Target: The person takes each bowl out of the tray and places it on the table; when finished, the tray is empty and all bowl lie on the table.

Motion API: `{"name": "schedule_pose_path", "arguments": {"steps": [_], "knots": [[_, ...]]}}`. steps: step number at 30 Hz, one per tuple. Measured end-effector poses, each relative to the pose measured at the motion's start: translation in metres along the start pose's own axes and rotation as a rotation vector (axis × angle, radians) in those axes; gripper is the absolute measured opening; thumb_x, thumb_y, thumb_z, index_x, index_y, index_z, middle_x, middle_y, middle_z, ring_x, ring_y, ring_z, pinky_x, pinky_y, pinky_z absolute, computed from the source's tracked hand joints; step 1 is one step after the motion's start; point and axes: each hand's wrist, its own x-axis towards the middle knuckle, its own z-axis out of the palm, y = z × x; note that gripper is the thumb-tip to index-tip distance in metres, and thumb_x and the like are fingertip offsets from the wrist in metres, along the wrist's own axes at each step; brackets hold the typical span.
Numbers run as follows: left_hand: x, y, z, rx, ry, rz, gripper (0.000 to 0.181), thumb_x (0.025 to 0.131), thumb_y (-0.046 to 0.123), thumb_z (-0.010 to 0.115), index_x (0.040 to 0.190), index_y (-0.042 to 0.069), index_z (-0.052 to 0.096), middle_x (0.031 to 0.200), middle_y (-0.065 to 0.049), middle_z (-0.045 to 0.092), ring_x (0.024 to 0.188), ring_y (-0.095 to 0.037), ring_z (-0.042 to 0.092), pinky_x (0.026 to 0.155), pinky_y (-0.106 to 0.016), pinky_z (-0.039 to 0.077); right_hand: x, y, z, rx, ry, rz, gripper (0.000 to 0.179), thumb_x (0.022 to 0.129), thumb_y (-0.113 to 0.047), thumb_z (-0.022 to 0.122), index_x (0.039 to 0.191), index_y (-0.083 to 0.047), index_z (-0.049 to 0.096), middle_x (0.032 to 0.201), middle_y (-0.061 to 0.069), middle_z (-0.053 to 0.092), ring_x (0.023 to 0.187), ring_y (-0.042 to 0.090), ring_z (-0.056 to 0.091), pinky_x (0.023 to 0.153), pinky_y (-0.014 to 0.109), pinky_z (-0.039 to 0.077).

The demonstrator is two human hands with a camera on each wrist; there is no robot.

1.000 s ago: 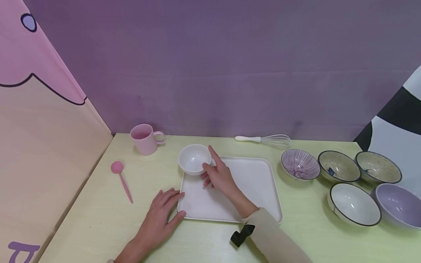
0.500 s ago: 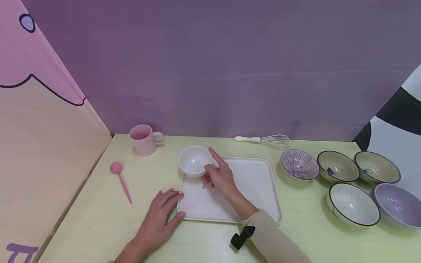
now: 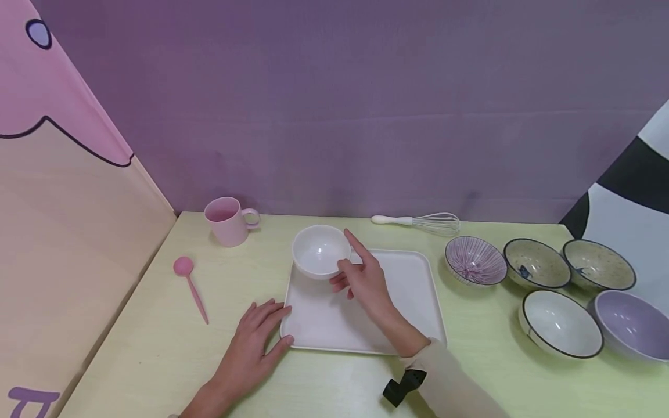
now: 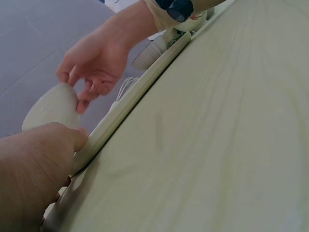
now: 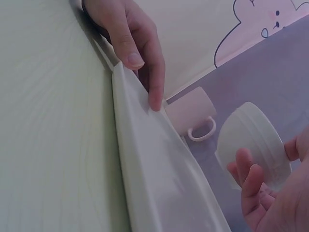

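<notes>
A small white bowl [image 3: 320, 251] is pinched at its right side by my right hand [image 3: 366, 284]. The index finger lies along the rim and the other fingers curl beneath it. In the right wrist view the bowl [image 5: 251, 140] hangs in the air above the white rectangular tray [image 3: 366, 325]. My left hand [image 3: 253, 345] lies on the table at the tray's near left corner. Its relaxed fingers touch the left edge, and the thumb touches the near edge, as the right wrist view also shows.
Left of the tray lie a pink spoon [image 3: 191, 284] and a pink mug [image 3: 227, 222]. Behind it is a whisk [image 3: 418, 222]. On the right stand several bowls, among them a purple-striped one [image 3: 475, 261], a white one with a dark rim [image 3: 561, 325] and a lilac one [image 3: 635, 325].
My right hand has carried the white bowl a little to the right, and it looks slightly larger and higher. The left hand has stayed at the tray's corner.
</notes>
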Motion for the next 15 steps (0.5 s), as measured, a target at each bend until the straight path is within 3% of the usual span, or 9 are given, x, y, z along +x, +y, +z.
{"name": "schedule_pose_path", "arguments": {"steps": [7,15], "knots": [[0.001,0.001,0.0,-0.009,0.001,0.0,0.051,0.101,0.027,0.082,0.147,0.007,0.07,0.15,-0.011,0.067,0.148,-0.039,0.056,0.131,-0.064,0.032,-0.013,-0.01,-0.02,0.0,0.026,0.014,0.076,0.1,-0.006,0.055,0.167,-0.041,0.05,0.081,0.018,0.081,0.062,0.017,0.075,0.049,0.021,0.045],[0.0,-0.001,0.001,-0.004,0.002,0.001,0.052,0.101,0.028,0.082,0.147,0.008,0.07,0.15,-0.011,0.067,0.148,-0.038,0.056,0.132,-0.063,0.031,-0.03,-0.015,-0.048,-0.012,0.014,-0.026,0.073,0.103,-0.003,0.055,0.168,-0.037,0.049,0.081,0.017,0.081,0.064,0.019,0.076,0.049,0.02,0.045]]}}
